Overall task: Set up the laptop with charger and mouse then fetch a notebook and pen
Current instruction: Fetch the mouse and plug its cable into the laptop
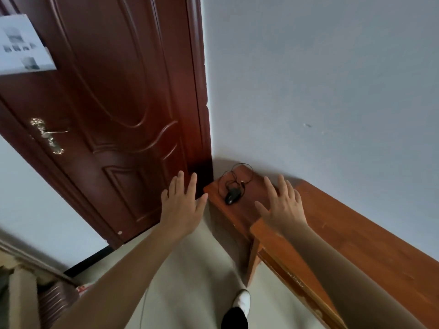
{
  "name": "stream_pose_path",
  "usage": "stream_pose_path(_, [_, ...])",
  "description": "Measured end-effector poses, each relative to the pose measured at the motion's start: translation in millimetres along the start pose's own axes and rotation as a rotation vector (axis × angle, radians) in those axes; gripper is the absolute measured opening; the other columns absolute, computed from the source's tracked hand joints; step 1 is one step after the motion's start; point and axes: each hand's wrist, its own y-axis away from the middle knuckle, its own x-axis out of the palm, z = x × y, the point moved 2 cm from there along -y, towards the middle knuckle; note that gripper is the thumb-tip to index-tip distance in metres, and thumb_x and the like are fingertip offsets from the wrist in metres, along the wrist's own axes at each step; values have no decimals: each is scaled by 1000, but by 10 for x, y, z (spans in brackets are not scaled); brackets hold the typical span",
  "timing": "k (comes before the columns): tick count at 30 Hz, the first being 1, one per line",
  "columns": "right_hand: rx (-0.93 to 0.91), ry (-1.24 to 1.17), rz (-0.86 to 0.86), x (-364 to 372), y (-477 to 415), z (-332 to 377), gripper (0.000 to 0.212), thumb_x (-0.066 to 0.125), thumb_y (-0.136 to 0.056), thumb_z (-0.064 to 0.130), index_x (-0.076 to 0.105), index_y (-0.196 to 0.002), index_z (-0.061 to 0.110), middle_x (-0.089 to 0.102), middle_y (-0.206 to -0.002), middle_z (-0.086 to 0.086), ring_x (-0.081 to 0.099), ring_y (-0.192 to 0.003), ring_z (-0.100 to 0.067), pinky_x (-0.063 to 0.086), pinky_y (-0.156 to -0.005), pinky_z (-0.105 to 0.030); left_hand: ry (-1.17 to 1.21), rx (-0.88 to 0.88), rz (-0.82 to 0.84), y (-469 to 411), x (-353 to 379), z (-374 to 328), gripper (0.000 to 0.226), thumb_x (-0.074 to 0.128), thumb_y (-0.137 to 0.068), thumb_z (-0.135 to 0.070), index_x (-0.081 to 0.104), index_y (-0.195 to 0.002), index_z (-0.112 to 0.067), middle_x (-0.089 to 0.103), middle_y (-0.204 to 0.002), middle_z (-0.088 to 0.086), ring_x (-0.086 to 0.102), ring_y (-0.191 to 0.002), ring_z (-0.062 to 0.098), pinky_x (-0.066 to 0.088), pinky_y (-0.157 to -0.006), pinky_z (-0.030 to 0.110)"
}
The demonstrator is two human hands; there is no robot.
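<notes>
**Mouse at desk's far end, hands empty**

Long wooden desk (356, 233) runs along grey wall (320, 91) to a corner beside a dark red door (114, 103). Black mouse (232, 195) lies at the desk's far end, long axis toward the wall, cable (237, 173) looped behind it. Left hand (181, 205) and right hand (282, 205) flank it, fingers spread, holding nothing.

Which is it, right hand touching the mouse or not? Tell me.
Apart. The head view shows bare wooden tabletop between the open right hand and the mouse; the fingers reach past it alongside.
</notes>
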Motion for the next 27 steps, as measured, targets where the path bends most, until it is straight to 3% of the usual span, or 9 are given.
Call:
stream_pose_path(11, [155, -69, 68, 492, -2330, -95, 78, 45, -100, 50, 1, -160, 24, 5, -166, -18, 15, -151, -36, 25, -119, -48, -114, 163, 105, -2642, 548, 175, 69, 24, -101, -58, 10, -159, -23, 8, -165, 15, 12, -151, 31, 26, -117, 51])
stream_pose_path(18, [228, -52, 118, 599, -3293, -243, 72, 48, -99, 47, 15, -157, 21, 29, -157, -12, 37, -140, -31, 43, -104, -44, -59, 257, 177, -3900, 985, 66, 69, 26, -102, -56, 11, -159, -22, 8, -165, 16, 12, -151, 32, 24, -116, 52])
stream_pose_path(27, [695, -138, 228, 1325, -3551, -390, 65, 54, -96, 43, 29, -151, 20, 45, -144, -6, 49, -129, -29, 49, -96, -42, -111, 613, 467, -4963, 2210, -130, 72, 26, -101, -58, 2, -159, -24, -1, -166, 13, 7, -152, 31, 24, -119, 49])
